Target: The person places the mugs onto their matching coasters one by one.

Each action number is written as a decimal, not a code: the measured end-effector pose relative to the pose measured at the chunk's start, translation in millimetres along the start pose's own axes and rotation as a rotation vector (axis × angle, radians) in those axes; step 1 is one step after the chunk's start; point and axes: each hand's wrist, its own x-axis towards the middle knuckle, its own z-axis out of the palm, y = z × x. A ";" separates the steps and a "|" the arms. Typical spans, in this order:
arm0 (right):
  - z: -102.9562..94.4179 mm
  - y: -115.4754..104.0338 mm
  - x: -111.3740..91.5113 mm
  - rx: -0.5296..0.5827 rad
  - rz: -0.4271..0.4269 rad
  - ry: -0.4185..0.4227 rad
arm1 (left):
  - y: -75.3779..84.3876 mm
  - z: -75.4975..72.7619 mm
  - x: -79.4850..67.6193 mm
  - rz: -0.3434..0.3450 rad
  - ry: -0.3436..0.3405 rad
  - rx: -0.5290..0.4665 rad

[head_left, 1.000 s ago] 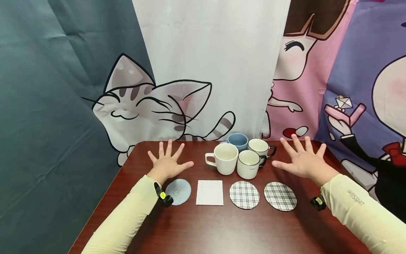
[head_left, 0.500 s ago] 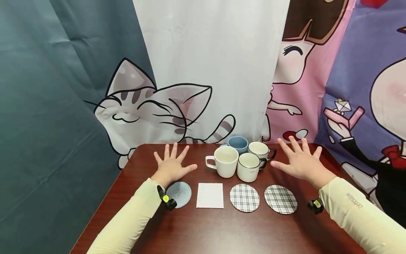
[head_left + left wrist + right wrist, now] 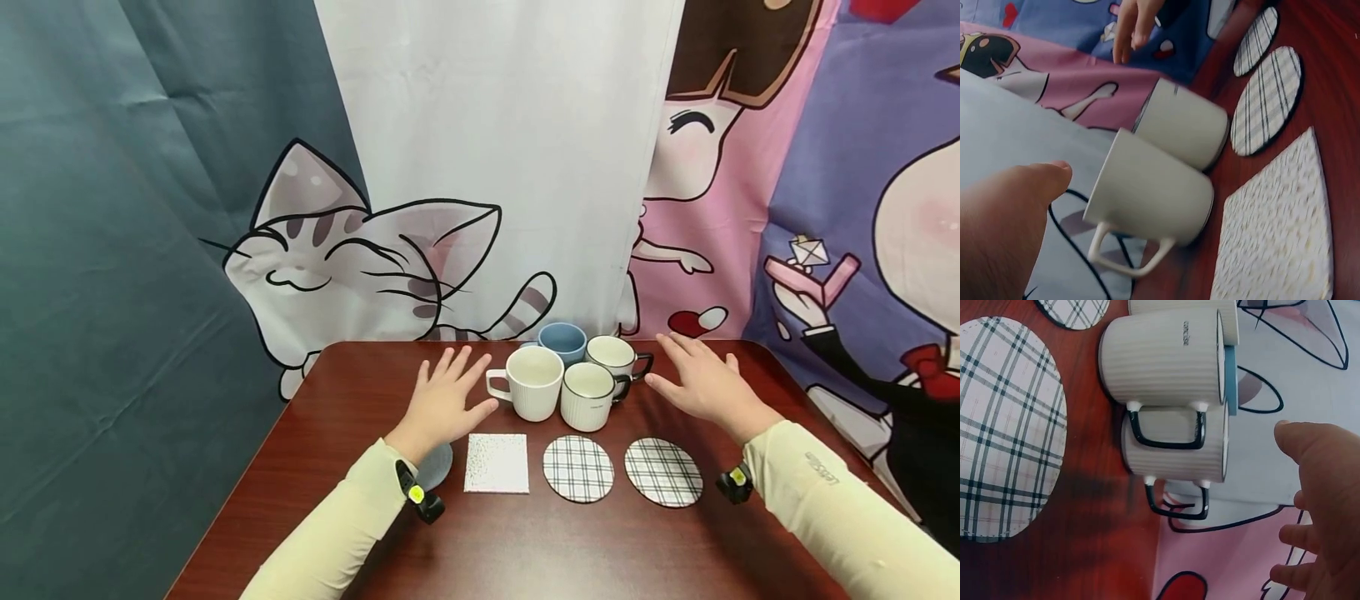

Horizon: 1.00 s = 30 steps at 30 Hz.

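Note:
My left hand (image 3: pixel 442 404), fingers spread and holding nothing, hovers left of a ribbed white mug (image 3: pixel 534 383), its fingertips near the mug's handle. My right hand (image 3: pixel 705 383) is held in the air with fingers extended, to the right of the mugs' black handles. Two white mugs with black rims and handles stand there: a front mug (image 3: pixel 587 396) and a rear mug (image 3: pixel 611 354). Behind them is a blue mug (image 3: pixel 562 340), partly hidden. In the right wrist view, the thumb (image 3: pixel 1300 440) is apart from the front mug (image 3: pixel 1163 359).
Before the mugs lies a row of coasters: a round grey-blue coaster (image 3: pixel 435 467) partly under the left wrist, a speckled white square coaster (image 3: pixel 497 463), and two round plaid coasters, one in the middle (image 3: pixel 578 468) and one at right (image 3: pixel 663 472). A cartoon curtain (image 3: pixel 487 125) hangs behind the table (image 3: pixel 540 550).
My left hand has moved right toward the white mug's handle and now overlaps the grey-blue coaster more. My right hand has shifted slightly left, its fingers closer together. The mugs and coasters stay put.

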 end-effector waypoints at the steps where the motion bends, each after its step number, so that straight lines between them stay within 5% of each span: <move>1: 0.9 1.2 0.0 0.007 -0.003 0.008 | 3.1 1.9 -0.1 0.020 0.008 0.002; 15: 18.6 19.1 9.2 0.048 -0.024 0.088 | 66.9 27.2 -10.2 0.399 0.178 -0.029; 20: 28.1 28.7 17.8 0.083 -0.002 0.052 | 91.1 34.9 -12.1 0.485 0.237 -0.033; 30: 49.1 41.8 37.2 0.367 0.159 0.004 | 121.0 68.1 -9.9 0.588 0.176 -0.007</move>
